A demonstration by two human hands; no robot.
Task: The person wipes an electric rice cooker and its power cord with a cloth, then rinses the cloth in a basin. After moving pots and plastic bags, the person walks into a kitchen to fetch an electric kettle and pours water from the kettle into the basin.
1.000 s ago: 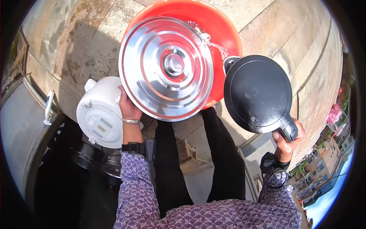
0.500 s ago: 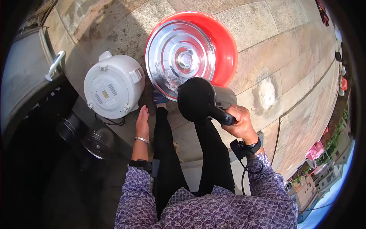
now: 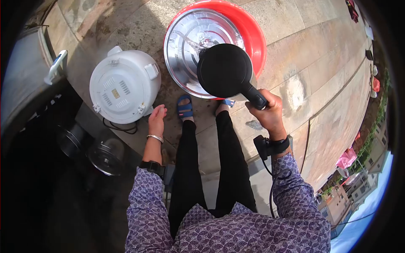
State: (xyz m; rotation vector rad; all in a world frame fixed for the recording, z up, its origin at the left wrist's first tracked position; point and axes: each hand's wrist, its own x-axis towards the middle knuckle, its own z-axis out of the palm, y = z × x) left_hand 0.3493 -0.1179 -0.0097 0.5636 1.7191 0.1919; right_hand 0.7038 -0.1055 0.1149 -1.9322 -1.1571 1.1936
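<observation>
My right hand (image 3: 269, 110) grips the black handle of an electric kettle (image 3: 223, 71) with a black lid and a shiny metal body. The kettle is over a large round metal basin or lid (image 3: 179, 55) with concentric rings, which rests tilted in a red plastic tub (image 3: 256, 42). Bright glints, like water, show on the metal beside the spout; a stream cannot be made out clearly. My left hand (image 3: 157, 121) hangs in the air with nothing in it, its fingers loosely extended. It is nearest to a white rice-cooker-like appliance (image 3: 120, 88), whose vented base faces up.
A black cord (image 3: 122, 127) lies below the white appliance. Dark pots with a glass lid (image 3: 105, 159) stand in shadow at lower left. A white-handled object (image 3: 55, 67) rests on a ledge at left. My feet, in blue sandals (image 3: 184, 106), are on stone paving just before the tub.
My right hand has moved the kettle farther out over the metal piece. The left hand has risen slightly in view. Both sandals now show as the view has shifted.
</observation>
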